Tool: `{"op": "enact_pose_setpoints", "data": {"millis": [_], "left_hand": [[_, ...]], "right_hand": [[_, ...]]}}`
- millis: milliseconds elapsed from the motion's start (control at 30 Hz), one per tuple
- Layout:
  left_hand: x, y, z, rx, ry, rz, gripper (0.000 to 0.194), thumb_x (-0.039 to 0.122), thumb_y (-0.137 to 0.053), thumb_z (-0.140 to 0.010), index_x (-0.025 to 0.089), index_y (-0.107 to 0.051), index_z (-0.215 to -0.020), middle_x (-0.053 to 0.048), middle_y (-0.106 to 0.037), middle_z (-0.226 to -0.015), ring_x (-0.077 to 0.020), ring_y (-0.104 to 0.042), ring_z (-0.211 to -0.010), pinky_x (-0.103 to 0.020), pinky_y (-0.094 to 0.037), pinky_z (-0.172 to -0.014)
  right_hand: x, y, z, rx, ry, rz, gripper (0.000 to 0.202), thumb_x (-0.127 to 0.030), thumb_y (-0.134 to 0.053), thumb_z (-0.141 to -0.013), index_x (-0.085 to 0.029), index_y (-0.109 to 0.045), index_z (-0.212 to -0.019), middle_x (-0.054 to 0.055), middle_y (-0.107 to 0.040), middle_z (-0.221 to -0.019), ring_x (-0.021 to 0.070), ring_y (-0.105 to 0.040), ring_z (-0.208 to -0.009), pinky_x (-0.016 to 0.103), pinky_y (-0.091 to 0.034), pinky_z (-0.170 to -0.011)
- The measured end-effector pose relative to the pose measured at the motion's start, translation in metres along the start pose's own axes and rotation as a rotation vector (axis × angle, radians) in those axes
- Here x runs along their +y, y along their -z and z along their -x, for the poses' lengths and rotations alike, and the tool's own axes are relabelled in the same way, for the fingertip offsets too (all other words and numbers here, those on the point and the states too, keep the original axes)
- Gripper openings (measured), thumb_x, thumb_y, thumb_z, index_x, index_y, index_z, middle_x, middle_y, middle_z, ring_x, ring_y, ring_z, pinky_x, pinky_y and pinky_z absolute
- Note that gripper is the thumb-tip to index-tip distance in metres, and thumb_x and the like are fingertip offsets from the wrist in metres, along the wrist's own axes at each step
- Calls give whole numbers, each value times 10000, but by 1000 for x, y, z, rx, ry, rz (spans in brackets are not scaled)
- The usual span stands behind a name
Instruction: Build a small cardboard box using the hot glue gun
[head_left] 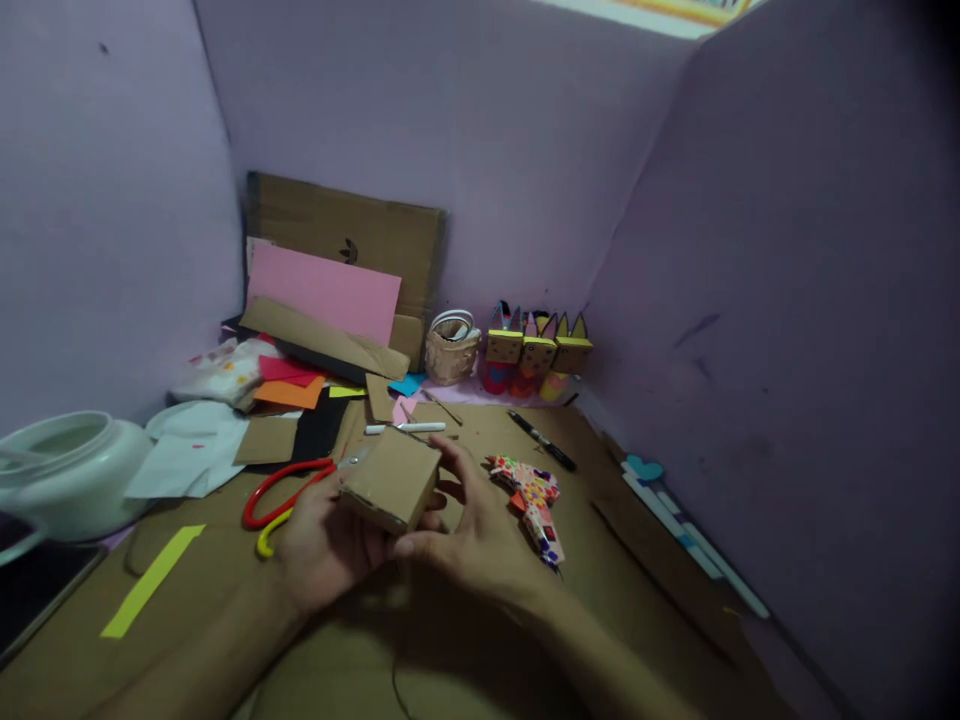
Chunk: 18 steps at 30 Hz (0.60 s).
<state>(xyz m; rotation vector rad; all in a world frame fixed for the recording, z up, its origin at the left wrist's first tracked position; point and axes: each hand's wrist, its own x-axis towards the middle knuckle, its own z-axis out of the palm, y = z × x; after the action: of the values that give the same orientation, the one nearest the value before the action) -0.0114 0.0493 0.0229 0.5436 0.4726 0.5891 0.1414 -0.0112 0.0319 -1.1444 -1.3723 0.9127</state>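
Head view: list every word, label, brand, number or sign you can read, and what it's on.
Dark trefoil logo, Adidas style, no letters readable: on the large cardboard sheet at the back.
Black pen: markings too blurred to read.
Small cardboard box, held: none seen.
No words or numbers readable.

Left hand point(324, 545) and right hand point(481, 530) holding cardboard box point(394, 475), purple wall point(450, 120)

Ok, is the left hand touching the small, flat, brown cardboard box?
Touching. The head view shows the box cradled in the upturned left hand, its near edge meeting the palm and fingers with no gap visible.
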Motion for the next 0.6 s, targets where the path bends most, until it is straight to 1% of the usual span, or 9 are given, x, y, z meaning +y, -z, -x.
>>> {"op": "enact_pose_setpoints", "data": {"millis": [67,100,133,200,267,333,400,500,600], "left_hand": [[-2,-2,-1,55,16,-52,371,326,-499,-795,188,-646,-1106,-70,-752,-900,-282,-688,-876,-368,-538,-684],[-2,-3,-2,98,-1,-99,361,316,-514,-802,197,-637,-1120,-56,-750,-911,-279,-681,-910,-369,-540,-715],[-2,-5,-2,150,-47,-156,356,309,-537,-806,199,-628,-1132,-48,-747,-932,-276,-671,-945,-367,-539,-751],[-1,-5,-2,245,-195,-278,378,320,-592,-797,186,-609,-1150,-53,-730,-1007,-271,-647,-1013,-355,-526,-826],[1,-3,-2,286,-315,-408,461,379,-638,-777,176,-579,-1186,-81,-685,-1128,-282,-612,-1085,-357,-499,-895],[1,2,-1,264,-357,-563,580,438,-676,-747,182,-528,-1246,-114,-611,-1250,-301,-553,-1174,-370,-462,-956],[-1,7,-2,214,-399,-696,710,433,-735,-698,182,-465,-1306,-140,-536,-1337,-307,-469,-1267,-363,-416,-1018],[-8,13,-6,93,-406,-728,844,399,-776,-655,186,-381,-1369,-155,-440,-1428,-323,-392,-1328,-380,-395,-1048],[-11,11,-7,65,-396,-718,864,370,-773,-665,185,-342,-1390,-153,-412,-1453,-328,-418,-1310,-399,-404,-1043]], "right_hand": [[1,-3,1,14,3,-17,741,-260,-806,-596,-253,-433,-1236,84,-591,-1217,267,-592,-1099,435,-493,-929],[2,-3,3,23,17,1,715,-245,-793,-609,-245,-435,-1228,80,-597,-1200,257,-603,-1074,419,-499,-918],[4,-1,4,37,46,39,699,-226,-781,-616,-240,-438,-1225,77,-597,-1195,249,-606,-1057,405,-502,-907],[8,5,8,72,125,162,686,-178,-748,-623,-234,-442,-1234,79,-582,-1204,244,-594,-1044,388,-505,-882],[11,10,10,97,219,304,700,-125,-709,-610,-227,-446,-1251,91,-553,-1218,255,-562,-1068,394,-495,-884],[12,12,11,112,294,406,726,-94,-686,-591,-217,-449,-1266,109,-517,-1228,271,-519,-1120,417,-464,-938],[10,12,12,111,338,447,732,-92,-683,-599,-220,-445,-1279,121,-483,-1243,281,-483,-1169,436,-421,-1000],[8,11,13,55,367,446,742,-94,-683,-637,-239,-406,-1311,118,-458,-1271,274,-461,-1204,425,-400,-1032],[9,12,15,-13,374,428,780,-93,-687,-673,-245,-337,-1353,113,-455,-1300,265,-455,-1213,412,-408,-1022]]}}
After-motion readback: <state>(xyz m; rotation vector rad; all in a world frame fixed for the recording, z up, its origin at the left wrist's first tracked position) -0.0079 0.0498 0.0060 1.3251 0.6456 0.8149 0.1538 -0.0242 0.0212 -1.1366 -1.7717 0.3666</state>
